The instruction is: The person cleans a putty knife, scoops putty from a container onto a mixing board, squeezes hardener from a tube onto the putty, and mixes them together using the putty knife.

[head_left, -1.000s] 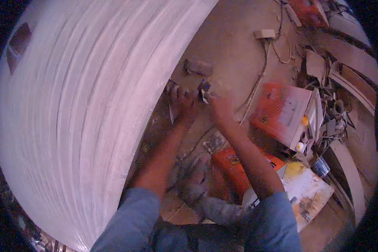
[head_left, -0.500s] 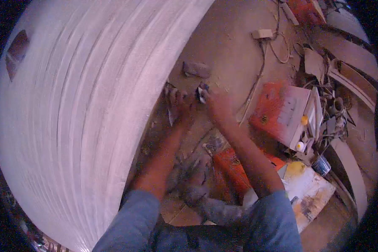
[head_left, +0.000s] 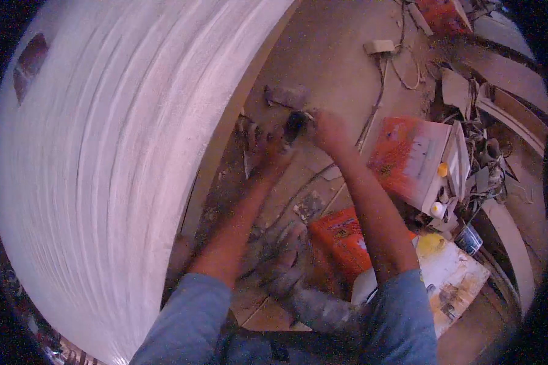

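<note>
My left hand (head_left: 272, 146) is beside the curved edge of a large white ribbed surface (head_left: 134, 134). Its fingers are bent around something too blurred to name; a thin pale edge shows below them. Close to its right, my right hand (head_left: 330, 130) is closed, with a small pale tip at its fingers. Between the hands is a small dark object (head_left: 296, 125); which hand supports it is unclear. Just above lies a dusty block (head_left: 287, 95) on the brown ground.
An orange and white box (head_left: 408, 159) stands at the right, with a cable (head_left: 377, 112) beside it. Another orange box (head_left: 345, 240) and a stained white board (head_left: 449, 277) are near my right arm. Scrap strips and debris (head_left: 487, 149) lie far right. A pale block (head_left: 379, 47) is farther off.
My right hand has moved right and slightly up, away from my left hand. The dark object between them looks larger and turned. The white surface's edge has shifted left in view.
</note>
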Motion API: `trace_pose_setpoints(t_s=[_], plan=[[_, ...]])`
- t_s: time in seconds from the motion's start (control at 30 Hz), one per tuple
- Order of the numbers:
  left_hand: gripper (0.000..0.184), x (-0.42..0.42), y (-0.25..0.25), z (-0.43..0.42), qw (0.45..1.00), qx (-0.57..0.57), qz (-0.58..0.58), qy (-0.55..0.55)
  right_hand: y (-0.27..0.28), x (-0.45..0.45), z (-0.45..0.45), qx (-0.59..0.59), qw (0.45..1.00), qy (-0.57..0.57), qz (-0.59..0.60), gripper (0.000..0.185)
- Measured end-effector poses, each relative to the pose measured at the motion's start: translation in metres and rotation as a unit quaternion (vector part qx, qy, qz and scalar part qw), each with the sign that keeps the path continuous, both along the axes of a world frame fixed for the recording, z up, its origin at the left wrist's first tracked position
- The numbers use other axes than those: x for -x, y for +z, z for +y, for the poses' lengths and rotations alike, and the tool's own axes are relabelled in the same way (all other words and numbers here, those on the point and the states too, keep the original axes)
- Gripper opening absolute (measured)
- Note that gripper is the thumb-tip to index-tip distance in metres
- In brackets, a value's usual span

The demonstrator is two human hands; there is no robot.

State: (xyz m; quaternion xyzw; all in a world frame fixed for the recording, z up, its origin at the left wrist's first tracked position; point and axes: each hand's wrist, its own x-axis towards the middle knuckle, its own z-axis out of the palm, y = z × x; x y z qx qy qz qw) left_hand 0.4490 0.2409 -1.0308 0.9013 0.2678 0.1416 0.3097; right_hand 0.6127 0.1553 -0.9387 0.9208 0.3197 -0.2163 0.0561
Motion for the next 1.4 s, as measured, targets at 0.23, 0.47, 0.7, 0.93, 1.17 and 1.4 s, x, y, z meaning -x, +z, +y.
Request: trace_pose_setpoints(t_s=[0.23,0.47,0.7,0.93,1.17,1.4], plan=[[0.055,0.012,-0.011,-0.005,0.999,-0.006,0.015,0.027,0.044,0.009,-0.030,-0.141,0.989,0.019,-0.047,0.029],[0.058,0.014,-0.009,0.020,0.995,0.092,-0.043,0.008,0.059,0.055,-0.034,-0.070,0.996,-0.040,-0.023,0.028],[0.064,0.019,-0.037,0.009,1.000,0.017,0.007,0.021,0.020,0.104,0.012,-0.025,0.997,0.018,-0.074,0.042],[0.067,0.010,-0.022,0.016,0.993,0.113,0.044,-0.006,-0.032,0.091,-0.010,0.058,0.988,0.079,-0.119,0.035],[0.076,0.007,-0.027,0.015,0.995,0.048,0.073,-0.049,-0.011,0.088,0.023,0.051,0.994,0.055,-0.081,0.029],[0.068,0.008,-0.021,0.009,0.995,0.096,0.039,-0.010,-0.029,0.076,0.017,0.055,0.995,0.011,-0.080,0.024]])
